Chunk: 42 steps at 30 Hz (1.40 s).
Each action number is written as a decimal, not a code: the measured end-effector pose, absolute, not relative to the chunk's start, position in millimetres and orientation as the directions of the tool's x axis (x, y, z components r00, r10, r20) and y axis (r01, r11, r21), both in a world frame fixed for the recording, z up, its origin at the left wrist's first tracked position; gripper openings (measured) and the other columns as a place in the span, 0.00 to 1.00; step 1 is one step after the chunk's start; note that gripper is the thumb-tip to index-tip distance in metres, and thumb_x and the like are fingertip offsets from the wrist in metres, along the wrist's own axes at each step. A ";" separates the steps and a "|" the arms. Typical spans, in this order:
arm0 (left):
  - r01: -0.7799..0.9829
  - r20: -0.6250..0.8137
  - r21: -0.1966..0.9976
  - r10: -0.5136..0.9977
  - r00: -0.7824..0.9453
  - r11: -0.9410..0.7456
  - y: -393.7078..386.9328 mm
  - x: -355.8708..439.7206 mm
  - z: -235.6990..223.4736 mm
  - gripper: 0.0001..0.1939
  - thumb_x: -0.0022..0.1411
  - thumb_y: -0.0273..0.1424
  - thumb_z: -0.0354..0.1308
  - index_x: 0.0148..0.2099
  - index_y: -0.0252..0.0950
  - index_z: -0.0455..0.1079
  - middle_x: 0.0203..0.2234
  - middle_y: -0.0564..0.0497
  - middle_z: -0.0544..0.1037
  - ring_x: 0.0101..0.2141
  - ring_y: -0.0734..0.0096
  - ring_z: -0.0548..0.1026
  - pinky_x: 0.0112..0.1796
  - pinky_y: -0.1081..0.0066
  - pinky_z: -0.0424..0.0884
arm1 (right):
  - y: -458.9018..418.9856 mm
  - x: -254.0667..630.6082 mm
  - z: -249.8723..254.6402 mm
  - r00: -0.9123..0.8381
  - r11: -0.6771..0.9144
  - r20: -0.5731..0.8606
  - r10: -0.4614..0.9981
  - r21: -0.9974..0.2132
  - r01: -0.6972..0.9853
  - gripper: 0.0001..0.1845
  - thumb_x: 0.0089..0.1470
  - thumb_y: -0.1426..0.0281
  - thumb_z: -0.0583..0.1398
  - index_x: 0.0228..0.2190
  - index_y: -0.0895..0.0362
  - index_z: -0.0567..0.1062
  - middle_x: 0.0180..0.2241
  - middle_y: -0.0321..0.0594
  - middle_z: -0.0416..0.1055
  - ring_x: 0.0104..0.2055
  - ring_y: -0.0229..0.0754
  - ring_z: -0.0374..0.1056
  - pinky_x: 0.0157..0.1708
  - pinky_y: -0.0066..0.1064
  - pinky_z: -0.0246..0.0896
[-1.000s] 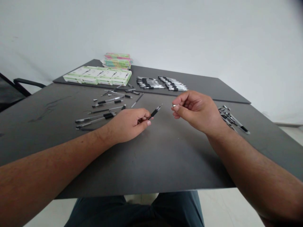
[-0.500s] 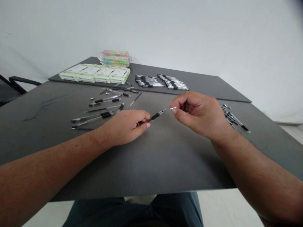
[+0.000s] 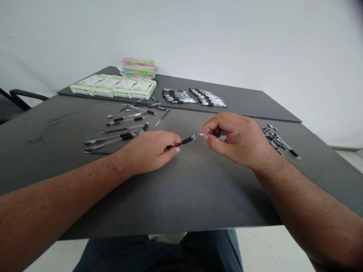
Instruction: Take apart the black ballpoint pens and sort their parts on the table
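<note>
Over the middle of the dark grey tabletop (image 3: 184, 196), what did the hands have?

The left hand (image 3: 146, 151) was closed around the barrel of a slim clear gel pen with a black grip (image 3: 187, 140). The right hand (image 3: 238, 139) made a narrow pinch at the pen's silver tip (image 3: 202, 134).

What lay nearby?

Loose clear pens (image 3: 113, 139) lay left of them, and a small heap of pens (image 3: 279, 142) lay toward the right edge.
</note>
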<state>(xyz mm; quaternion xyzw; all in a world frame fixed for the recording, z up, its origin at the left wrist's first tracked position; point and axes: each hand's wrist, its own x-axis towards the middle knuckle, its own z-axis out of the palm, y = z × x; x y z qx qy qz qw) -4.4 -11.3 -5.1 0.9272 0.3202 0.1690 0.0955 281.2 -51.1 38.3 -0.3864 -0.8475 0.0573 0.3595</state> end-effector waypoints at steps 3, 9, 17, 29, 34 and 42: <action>0.558 0.252 0.268 0.616 0.747 -0.786 -11.1 -3.5 -4.4 0.14 0.79 0.36 0.54 0.51 0.40 0.81 0.39 0.49 0.87 0.41 0.58 0.85 0.42 0.64 0.70 | -50.8 281.4 37.2 -0.451 0.701 0.568 0.688 -0.360 0.616 0.08 0.60 0.77 0.66 0.38 0.54 0.85 0.33 0.37 0.83 0.32 0.41 0.76 0.37 0.33 0.68; 0.571 0.233 0.276 0.631 0.741 -0.773 -10.2 -2.0 -3.9 0.15 0.79 0.36 0.54 0.51 0.39 0.82 0.36 0.48 0.86 0.39 0.58 0.84 0.43 0.64 0.72 | -52.4 284.5 40.7 -0.403 0.659 0.562 0.722 -0.382 0.647 0.08 0.58 0.77 0.67 0.37 0.52 0.84 0.32 0.35 0.82 0.32 0.41 0.75 0.35 0.33 0.67; 0.574 0.216 0.266 0.628 0.748 -0.775 -10.9 -2.3 -4.3 0.16 0.79 0.36 0.54 0.53 0.39 0.83 0.40 0.47 0.88 0.43 0.57 0.86 0.48 0.63 0.75 | -52.7 281.9 40.7 -0.438 0.675 0.549 0.712 -0.361 0.644 0.09 0.58 0.77 0.66 0.37 0.52 0.85 0.33 0.36 0.83 0.32 0.41 0.76 0.38 0.33 0.68; 0.577 0.199 0.262 0.628 0.752 -0.774 -12.9 -2.1 -1.6 0.20 0.80 0.37 0.52 0.57 0.39 0.84 0.46 0.46 0.91 0.48 0.55 0.87 0.55 0.61 0.78 | -52.3 278.8 35.7 -0.491 0.669 0.472 0.732 -0.359 0.651 0.11 0.60 0.76 0.65 0.40 0.52 0.86 0.36 0.37 0.85 0.36 0.42 0.77 0.39 0.32 0.67; 0.578 0.225 0.258 0.630 0.744 -0.774 -12.8 -3.5 -0.9 0.20 0.81 0.37 0.52 0.58 0.40 0.85 0.47 0.46 0.91 0.50 0.55 0.87 0.55 0.62 0.77 | -49.5 281.3 34.3 -0.507 0.690 0.496 0.705 -0.315 0.652 0.05 0.67 0.71 0.67 0.40 0.53 0.86 0.34 0.37 0.83 0.33 0.41 0.74 0.37 0.33 0.63; 0.566 0.217 0.250 0.615 0.758 -0.786 -16.5 -2.8 1.7 0.21 0.81 0.37 0.52 0.58 0.38 0.85 0.48 0.44 0.91 0.50 0.53 0.87 0.55 0.60 0.78 | -48.0 281.4 28.4 -0.587 0.715 0.449 0.674 -0.195 0.671 0.24 0.81 0.56 0.56 0.34 0.54 0.79 0.32 0.42 0.77 0.36 0.45 0.70 0.39 0.37 0.60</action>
